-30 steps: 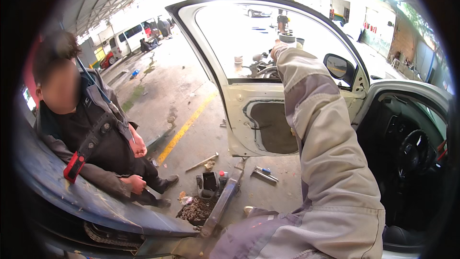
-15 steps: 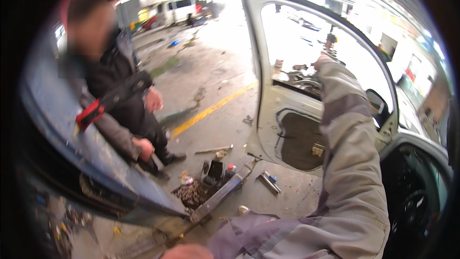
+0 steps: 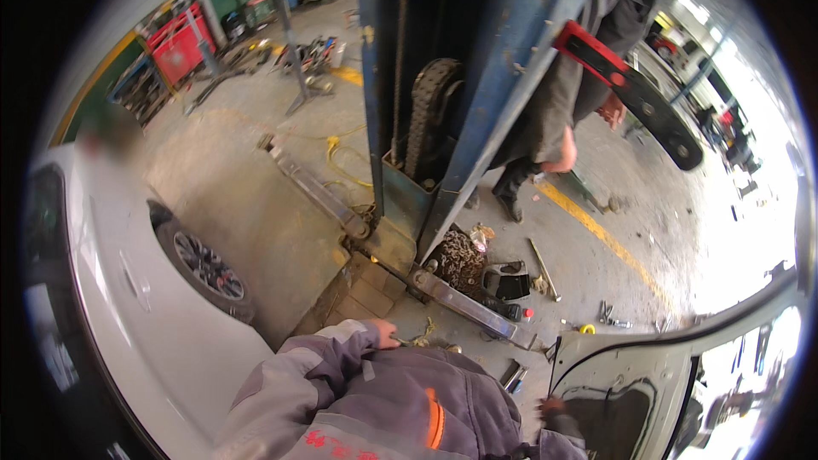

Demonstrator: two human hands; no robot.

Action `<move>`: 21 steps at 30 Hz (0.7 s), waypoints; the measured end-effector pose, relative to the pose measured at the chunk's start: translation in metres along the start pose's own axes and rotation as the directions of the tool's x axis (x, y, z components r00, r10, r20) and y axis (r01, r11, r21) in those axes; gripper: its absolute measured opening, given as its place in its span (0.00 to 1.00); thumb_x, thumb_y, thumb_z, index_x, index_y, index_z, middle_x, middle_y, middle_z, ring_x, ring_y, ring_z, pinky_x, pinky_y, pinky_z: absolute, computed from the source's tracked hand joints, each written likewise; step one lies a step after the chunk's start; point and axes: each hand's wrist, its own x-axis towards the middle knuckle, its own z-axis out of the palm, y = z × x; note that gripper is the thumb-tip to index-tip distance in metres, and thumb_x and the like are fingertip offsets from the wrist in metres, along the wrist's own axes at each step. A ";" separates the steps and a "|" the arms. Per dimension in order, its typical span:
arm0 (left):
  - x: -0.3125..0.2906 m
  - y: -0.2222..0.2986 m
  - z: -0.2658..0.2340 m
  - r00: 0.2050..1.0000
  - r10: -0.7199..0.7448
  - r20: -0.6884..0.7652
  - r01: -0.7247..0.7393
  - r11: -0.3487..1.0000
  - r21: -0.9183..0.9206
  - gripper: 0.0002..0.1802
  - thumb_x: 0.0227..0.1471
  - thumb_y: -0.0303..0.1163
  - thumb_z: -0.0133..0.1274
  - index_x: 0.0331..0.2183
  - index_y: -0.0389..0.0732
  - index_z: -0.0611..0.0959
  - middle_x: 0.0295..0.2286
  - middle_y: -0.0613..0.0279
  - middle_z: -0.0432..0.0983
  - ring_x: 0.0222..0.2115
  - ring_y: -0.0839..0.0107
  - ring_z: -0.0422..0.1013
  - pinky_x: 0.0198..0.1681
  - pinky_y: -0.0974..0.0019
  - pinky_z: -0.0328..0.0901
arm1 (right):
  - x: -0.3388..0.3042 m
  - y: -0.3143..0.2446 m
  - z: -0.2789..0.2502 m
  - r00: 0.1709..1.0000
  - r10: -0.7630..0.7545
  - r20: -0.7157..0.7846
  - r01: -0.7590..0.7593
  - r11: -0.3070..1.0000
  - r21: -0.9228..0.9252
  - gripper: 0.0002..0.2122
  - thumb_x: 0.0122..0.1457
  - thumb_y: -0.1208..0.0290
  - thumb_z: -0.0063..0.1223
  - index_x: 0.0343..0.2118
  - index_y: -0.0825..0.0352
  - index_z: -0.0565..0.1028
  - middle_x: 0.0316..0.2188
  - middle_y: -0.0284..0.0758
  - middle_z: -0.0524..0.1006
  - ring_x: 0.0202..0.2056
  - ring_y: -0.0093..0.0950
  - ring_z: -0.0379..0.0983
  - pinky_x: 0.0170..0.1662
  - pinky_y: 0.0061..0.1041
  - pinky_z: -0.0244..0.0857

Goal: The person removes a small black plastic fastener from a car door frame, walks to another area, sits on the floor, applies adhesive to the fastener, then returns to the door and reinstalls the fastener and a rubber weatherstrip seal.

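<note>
My left hand (image 3: 388,334) hangs at the end of a grey sleeve, above the floor beside the lift post's base. Its fingers are small and blurred, so I cannot make out a grip. Low on the right, my right hand (image 3: 554,410) is dark and smeared, close to the inner edge of the open car door (image 3: 673,359). Whether it touches the door is unclear. The door's inner panel is bare, with a large dark opening. Between my body and the door, a metal tool with a blue part (image 3: 515,377) lies on the floor.
A blue lift post (image 3: 503,77) rises ahead, a red-and-black bar (image 3: 630,89) sticking out from it. Behind it is another person (image 3: 588,60). A lift arm (image 3: 464,305) lies low beside a heap of small metal parts (image 3: 460,257). A white car (image 3: 128,290) stands left.
My view has swung left, bringing in the white car and the post's far side. My right arm has come down from the door's window opening. My left hand shows more fully.
</note>
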 end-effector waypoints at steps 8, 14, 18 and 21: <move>-0.053 -0.113 0.109 0.841 -0.523 -0.136 0.436 0.805 -0.402 0.43 0.50 0.67 0.42 0.45 0.34 0.80 0.46 0.42 0.74 0.47 0.47 0.70 0.52 0.56 0.63 | 0.196 -0.059 -0.234 0.732 0.459 0.503 -0.628 0.170 0.760 0.28 0.55 0.41 0.44 0.46 0.61 0.77 0.46 0.46 0.75 0.48 0.42 0.73 0.48 0.43 0.66; -0.113 -0.211 0.082 0.879 -0.476 0.042 0.469 0.843 -0.262 0.28 0.52 0.59 0.47 0.39 0.47 0.86 0.39 0.53 0.80 0.44 0.50 0.73 0.49 0.56 0.65 | 0.294 -0.092 -0.370 0.820 0.525 0.226 -0.523 0.531 0.667 0.33 0.59 0.38 0.36 0.44 0.67 0.78 0.43 0.52 0.77 0.48 0.47 0.73 0.53 0.40 0.63; -0.150 -0.251 0.097 0.905 -0.426 0.006 0.365 0.769 -0.524 0.27 0.52 0.54 0.50 0.43 0.44 0.83 0.39 0.51 0.80 0.43 0.57 0.75 0.48 0.59 0.66 | 0.353 -0.098 -0.424 0.747 0.660 0.077 -0.453 0.421 0.786 0.29 0.61 0.40 0.34 0.39 0.62 0.80 0.40 0.51 0.77 0.45 0.49 0.73 0.49 0.42 0.66; -0.153 -0.284 0.103 0.893 -0.445 -0.074 0.307 0.720 -0.623 0.30 0.48 0.59 0.52 0.40 0.41 0.84 0.37 0.49 0.80 0.42 0.55 0.75 0.47 0.56 0.66 | 0.390 -0.082 -0.462 0.885 0.462 -0.061 -0.280 0.632 0.722 0.27 0.62 0.42 0.35 0.38 0.61 0.80 0.40 0.50 0.77 0.45 0.50 0.73 0.48 0.43 0.66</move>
